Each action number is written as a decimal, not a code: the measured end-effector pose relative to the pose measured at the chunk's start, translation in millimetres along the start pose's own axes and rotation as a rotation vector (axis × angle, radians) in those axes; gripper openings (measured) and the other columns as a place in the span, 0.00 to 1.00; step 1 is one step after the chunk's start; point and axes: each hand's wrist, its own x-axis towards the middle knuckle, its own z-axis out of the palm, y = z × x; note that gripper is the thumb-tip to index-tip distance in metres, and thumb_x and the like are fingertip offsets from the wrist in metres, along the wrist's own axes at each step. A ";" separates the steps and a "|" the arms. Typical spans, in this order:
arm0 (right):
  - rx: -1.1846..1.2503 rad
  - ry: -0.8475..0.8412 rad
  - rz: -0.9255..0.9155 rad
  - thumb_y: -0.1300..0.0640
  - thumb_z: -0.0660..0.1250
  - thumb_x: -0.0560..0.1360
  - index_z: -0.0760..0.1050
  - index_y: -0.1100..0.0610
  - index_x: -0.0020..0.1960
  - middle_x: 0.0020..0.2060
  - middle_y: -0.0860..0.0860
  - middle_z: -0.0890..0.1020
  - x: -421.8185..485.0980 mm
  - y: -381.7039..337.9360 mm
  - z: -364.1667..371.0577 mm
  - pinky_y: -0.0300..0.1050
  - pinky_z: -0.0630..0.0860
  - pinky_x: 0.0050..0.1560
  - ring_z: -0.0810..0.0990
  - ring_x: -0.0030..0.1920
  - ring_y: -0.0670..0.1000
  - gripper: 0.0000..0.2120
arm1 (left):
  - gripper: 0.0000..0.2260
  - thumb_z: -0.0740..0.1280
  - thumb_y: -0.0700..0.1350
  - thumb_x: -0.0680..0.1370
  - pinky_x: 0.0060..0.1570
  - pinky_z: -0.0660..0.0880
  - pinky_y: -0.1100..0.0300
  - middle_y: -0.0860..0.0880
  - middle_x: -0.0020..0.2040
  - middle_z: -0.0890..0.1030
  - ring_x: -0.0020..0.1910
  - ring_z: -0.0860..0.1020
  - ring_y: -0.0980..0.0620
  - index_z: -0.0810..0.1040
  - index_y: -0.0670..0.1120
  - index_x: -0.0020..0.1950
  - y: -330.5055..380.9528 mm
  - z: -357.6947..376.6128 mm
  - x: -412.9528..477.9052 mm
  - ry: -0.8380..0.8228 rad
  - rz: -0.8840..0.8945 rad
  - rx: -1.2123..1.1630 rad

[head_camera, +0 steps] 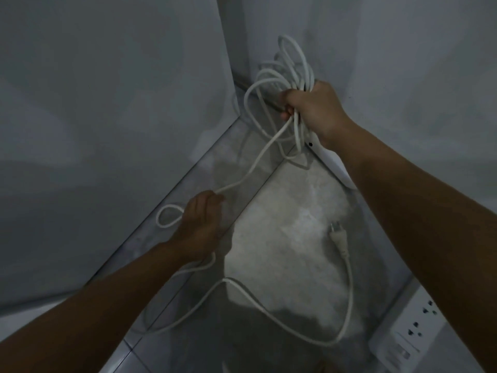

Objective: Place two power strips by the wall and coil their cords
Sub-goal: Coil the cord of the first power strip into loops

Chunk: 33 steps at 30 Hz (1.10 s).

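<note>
Cord [258,162], limp, light and springy, was bunched in loops in our fisted right hand [314,111] at upper right, our left hand [200,224] at centre pinching the slack we judged the best hold.

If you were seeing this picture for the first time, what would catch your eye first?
The right hand near the wall corner, its grip closed on a bundle of white cord loops. Lower left, the left hand holds the trailing cord, whose plug lies on the floor; a power strip sits bottom right.
</note>
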 end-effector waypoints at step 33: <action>-0.131 -0.022 -0.039 0.63 0.69 0.70 0.71 0.56 0.29 0.19 0.47 0.72 2.0 7.9 -20.3 0.40 0.72 0.27 0.71 0.22 0.48 0.13 | 0.22 0.69 0.57 0.74 0.32 0.71 0.61 0.43 0.28 0.74 0.28 0.75 0.51 0.72 0.44 0.28 22.3 -99.1 46.0 0.299 -0.752 -0.591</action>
